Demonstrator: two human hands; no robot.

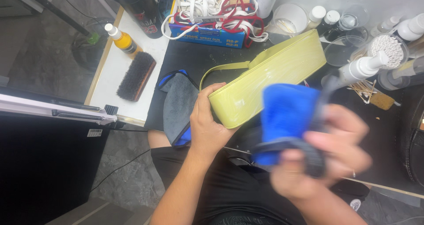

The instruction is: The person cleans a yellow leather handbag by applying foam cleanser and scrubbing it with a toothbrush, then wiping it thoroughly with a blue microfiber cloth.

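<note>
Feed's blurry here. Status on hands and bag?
Left hand grips yellow-green handbag end. Right hand holds blue cloth, motion-blurred. Grey-blue cloth beside bag, not blocking.

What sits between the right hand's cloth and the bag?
Nothing visible. The right hand, motion-blurred, holds a blue cloth right at the yellow-green handbag, overlapping its near side. The left hand grips the bag's end.

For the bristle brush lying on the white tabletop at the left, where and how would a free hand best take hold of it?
Grip the brush across its wooden back, from above, fingers on the two long sides. It lies partly on its side, bristles facing left and the brown back edge facing right, so the back is likely easiest to reach from the right. The orange bottle stands close to its far end, so closing around the middle or near end looks safest.
</note>
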